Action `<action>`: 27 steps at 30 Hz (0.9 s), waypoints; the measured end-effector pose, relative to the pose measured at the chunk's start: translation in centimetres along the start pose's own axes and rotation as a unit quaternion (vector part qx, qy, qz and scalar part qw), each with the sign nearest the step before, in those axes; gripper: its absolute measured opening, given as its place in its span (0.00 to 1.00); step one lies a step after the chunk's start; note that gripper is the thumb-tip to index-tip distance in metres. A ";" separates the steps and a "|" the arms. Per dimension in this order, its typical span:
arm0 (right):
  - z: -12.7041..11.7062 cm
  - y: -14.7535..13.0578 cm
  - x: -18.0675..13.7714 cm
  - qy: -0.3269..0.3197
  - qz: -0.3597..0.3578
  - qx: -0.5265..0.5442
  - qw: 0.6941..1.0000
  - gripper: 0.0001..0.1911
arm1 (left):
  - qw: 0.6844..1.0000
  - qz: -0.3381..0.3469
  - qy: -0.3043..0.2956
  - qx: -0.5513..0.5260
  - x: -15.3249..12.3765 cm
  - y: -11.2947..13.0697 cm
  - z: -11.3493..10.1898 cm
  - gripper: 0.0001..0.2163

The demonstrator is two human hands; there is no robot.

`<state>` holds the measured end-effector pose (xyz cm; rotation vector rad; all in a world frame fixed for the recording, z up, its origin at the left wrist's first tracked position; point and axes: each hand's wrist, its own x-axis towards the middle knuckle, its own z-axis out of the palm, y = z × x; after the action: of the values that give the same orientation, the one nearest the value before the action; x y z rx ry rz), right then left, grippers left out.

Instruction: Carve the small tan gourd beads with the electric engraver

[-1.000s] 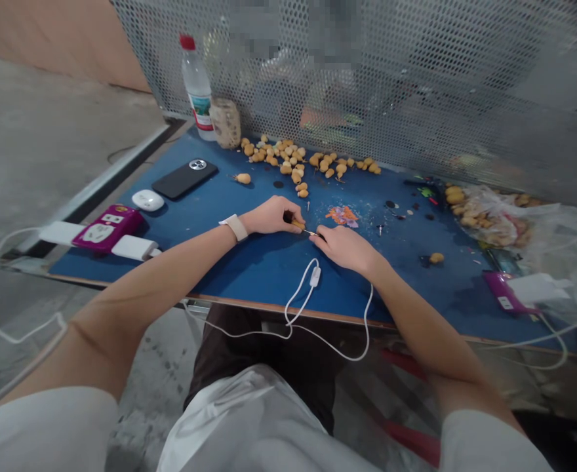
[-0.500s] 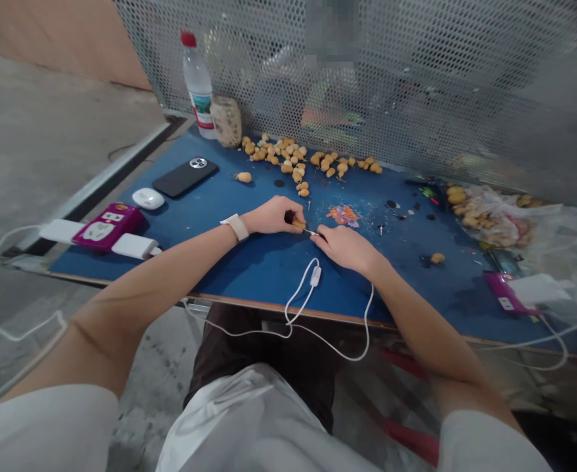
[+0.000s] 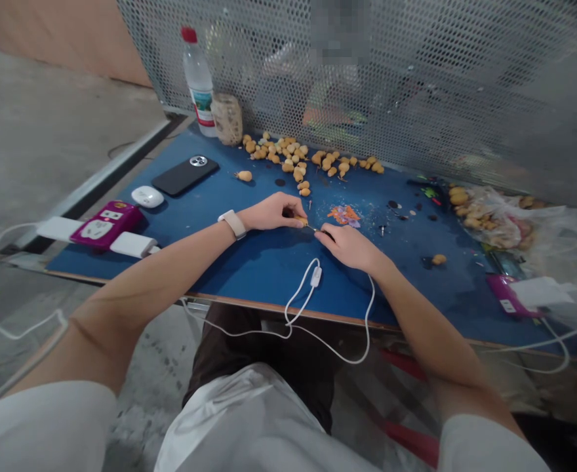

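Note:
My left hand (image 3: 279,211), with a pale watch band on the wrist, is closed around a small tan gourd (image 3: 303,222), mostly hidden by the fingers. My right hand (image 3: 350,246) grips a thin metal tool (image 3: 311,228) whose dark handle is largely covered. The tool's slim shaft points left at the gourd; whether its tip touches or enters it is too small to tell. Just beyond my right hand lies a pile of orange and purple scraps (image 3: 345,216). Many more small gourds (image 3: 288,149) lie along the back of the blue table (image 3: 249,265).
At the left are a phone (image 3: 185,176), a white case (image 3: 147,196) and a purple power adapter (image 3: 106,226). A bottle (image 3: 201,92) and a jar (image 3: 227,119) stand behind. A white cable (image 3: 288,321) loops over the front edge. A plastic bag (image 3: 509,213) sits right.
Both hands have shifted slightly to the right, and the left fingers have changed position around the gourd. The tool stays in my right hand.

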<state>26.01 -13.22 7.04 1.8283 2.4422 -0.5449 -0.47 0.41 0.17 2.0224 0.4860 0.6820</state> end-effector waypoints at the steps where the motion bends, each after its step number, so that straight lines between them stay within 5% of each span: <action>1: 0.1 0.2 0.0 0.003 -0.002 0.007 1.000 0.18 | 1.000 -0.002 0.001 -0.005 0.0 0.1 0.0 0.26; 8: 0.2 0.3 0.1 0.008 -0.003 0.019 1.000 0.18 | 1.000 -0.001 0.003 0.011 -0.1 0.0 0.0 0.24; 19: 0.3 1.2 -0.4 0.036 0.030 -0.017 0.999 0.21 | 0.977 0.055 -0.017 0.206 -0.2 -0.9 -1.9 0.12; 27: 1.5 2.8 0.4 0.078 -0.021 -0.022 0.996 0.20 | 0.952 0.069 -0.073 0.290 -0.1 -0.7 -2.6 0.21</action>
<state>28.24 -12.57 4.86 1.8728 2.5743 -0.3601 -2.25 2.43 0.67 2.6598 0.4995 0.5001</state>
